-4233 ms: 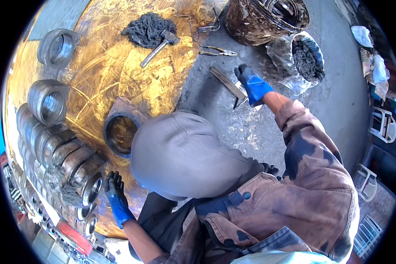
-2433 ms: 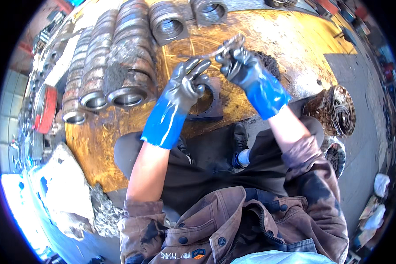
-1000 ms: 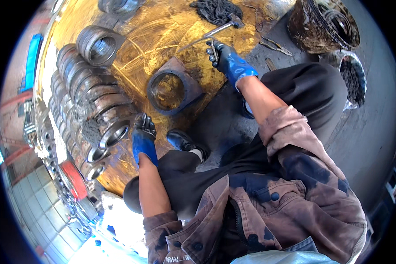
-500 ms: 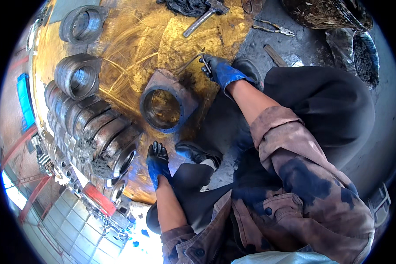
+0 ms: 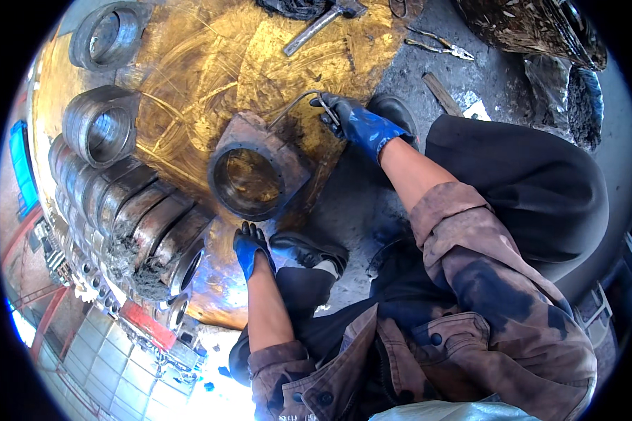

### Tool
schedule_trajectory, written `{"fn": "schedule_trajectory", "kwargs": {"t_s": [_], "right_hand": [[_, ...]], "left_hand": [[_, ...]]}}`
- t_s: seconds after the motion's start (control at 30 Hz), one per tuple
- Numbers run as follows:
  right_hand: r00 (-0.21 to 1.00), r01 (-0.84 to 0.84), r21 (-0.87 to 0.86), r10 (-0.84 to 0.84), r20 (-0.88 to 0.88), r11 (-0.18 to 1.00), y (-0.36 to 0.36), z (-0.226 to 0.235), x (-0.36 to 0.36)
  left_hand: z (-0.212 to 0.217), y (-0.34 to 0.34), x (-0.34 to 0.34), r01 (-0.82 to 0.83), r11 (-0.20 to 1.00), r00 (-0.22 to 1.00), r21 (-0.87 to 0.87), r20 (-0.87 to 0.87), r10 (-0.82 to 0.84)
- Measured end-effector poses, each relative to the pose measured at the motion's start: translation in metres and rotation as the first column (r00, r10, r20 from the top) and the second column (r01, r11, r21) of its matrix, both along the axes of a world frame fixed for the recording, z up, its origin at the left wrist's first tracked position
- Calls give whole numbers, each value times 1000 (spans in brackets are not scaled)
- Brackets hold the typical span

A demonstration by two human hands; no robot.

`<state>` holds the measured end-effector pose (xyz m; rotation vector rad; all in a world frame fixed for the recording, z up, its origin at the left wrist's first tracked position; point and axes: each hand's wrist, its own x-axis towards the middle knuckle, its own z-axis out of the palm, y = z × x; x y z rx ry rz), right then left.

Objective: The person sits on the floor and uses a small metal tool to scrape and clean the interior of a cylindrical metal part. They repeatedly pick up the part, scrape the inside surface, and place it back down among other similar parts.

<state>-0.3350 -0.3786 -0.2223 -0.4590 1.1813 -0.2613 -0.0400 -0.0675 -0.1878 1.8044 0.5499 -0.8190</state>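
A blocky rusty metal casting [image 5: 293,163] with a big round bore stands on the yellow, scuffed floor sheet [image 5: 189,77] in front of me. My right hand [image 5: 336,116], in a blue and black glove, is closed around a thin bent metal rod [image 5: 288,109]. The rod's far end reaches to the casting's upper corner. Just below the ring face of the casting is my left hand [image 5: 251,245], gloved alike, its fingers stretched and holding nothing. Whether its fingertips touch the casting I cannot tell.
Several similar ring castings [image 5: 98,126] stand in rows at left. A hammer [image 5: 323,28] lies at the top beside a dark clump [image 5: 291,7]. Pliers [image 5: 439,45] and a wooden strip [image 5: 441,93] lie at upper right, near a blackened container [image 5: 530,28]. My shoes flank the casting's near side.
My left hand has come closer to the casting's lower rim. The right hand keeps the bent rod near the casting's corner. The view has shifted slightly.
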Motion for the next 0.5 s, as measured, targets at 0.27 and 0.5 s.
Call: {"fn": "schedule_trajectory", "kwargs": {"t_s": [0.27, 0.5], "right_hand": [[960, -273, -171, 255, -120, 947, 5, -5, 43], [898, -409, -332, 310, -311, 850, 34, 8, 75]], "left_hand": [[-59, 5, 8, -16, 963, 996, -271, -88, -8], [-79, 7, 2, 200, 959, 973, -202, 155, -170]]}}
